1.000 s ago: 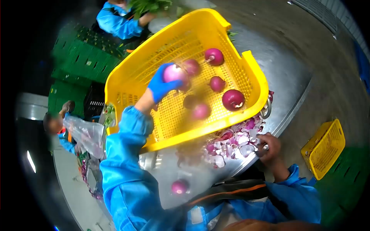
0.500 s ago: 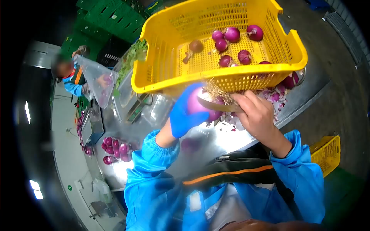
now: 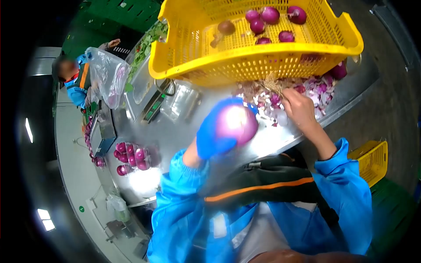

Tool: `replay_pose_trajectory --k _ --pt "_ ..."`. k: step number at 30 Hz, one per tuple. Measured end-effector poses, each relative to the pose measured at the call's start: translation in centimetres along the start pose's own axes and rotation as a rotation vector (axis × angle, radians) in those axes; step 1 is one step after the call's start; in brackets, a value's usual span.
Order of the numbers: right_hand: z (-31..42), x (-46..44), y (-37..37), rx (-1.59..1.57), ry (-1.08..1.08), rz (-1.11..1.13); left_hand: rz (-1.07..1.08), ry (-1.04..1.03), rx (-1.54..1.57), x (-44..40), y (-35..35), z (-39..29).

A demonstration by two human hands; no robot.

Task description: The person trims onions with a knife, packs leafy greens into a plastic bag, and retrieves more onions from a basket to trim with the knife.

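Observation:
My left hand [image 3: 215, 133], in a blue glove and blurred, is wrapped round a large purple onion [image 3: 237, 125] above the metal table [image 3: 184, 131]. To its right, my bare right hand [image 3: 299, 106] is closed at the dry onion roots [image 3: 273, 84], over a heap of peelings [image 3: 318, 92]. No knife blade can be made out there. Behind both hands stands the yellow basket [image 3: 254, 61] with several onions [image 3: 270, 15] inside.
Packed onions [image 3: 131, 157] lie on the table at the left, near a scale [image 3: 153, 105] and clear wrapping [image 3: 180, 103]. A co-worker [image 3: 78, 83] holds a plastic bag [image 3: 107, 79] at the far left. Another yellow basket [image 3: 372, 164] is low on the right.
My right hand, which held a knife blade against the onion, has moved away to the right with the roots. The onion's root tuft is off. The basket sits higher in view than one second ago.

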State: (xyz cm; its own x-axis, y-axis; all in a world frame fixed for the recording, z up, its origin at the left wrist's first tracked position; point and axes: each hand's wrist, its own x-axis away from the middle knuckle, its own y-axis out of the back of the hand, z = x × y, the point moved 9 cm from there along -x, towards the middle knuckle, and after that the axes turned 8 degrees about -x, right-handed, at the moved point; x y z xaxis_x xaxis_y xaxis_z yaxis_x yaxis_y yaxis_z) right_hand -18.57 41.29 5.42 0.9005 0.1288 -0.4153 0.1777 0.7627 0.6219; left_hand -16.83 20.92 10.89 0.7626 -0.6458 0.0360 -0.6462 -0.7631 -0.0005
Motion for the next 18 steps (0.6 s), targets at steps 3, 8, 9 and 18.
replay_pose_trajectory --k 3,8,9,18 --pt "2.6 0.6 0.4 -0.088 -0.048 -0.049 -0.151 -0.032 -0.27 -1.5 1.3 0.5" --pt "4.6 0.2 -0.6 -0.522 -0.302 0.146 -0.294 0.169 0.039 -1.5 2.0 3.7" --pt "4.6 0.4 -1.1 -0.628 -0.321 0.179 -0.285 0.202 0.238 -1.8 1.5 5.0" --pt "1.1 0.2 -2.5 -0.246 -0.323 0.036 -0.031 0.199 -0.041 -1.4 -2.0 5.8"
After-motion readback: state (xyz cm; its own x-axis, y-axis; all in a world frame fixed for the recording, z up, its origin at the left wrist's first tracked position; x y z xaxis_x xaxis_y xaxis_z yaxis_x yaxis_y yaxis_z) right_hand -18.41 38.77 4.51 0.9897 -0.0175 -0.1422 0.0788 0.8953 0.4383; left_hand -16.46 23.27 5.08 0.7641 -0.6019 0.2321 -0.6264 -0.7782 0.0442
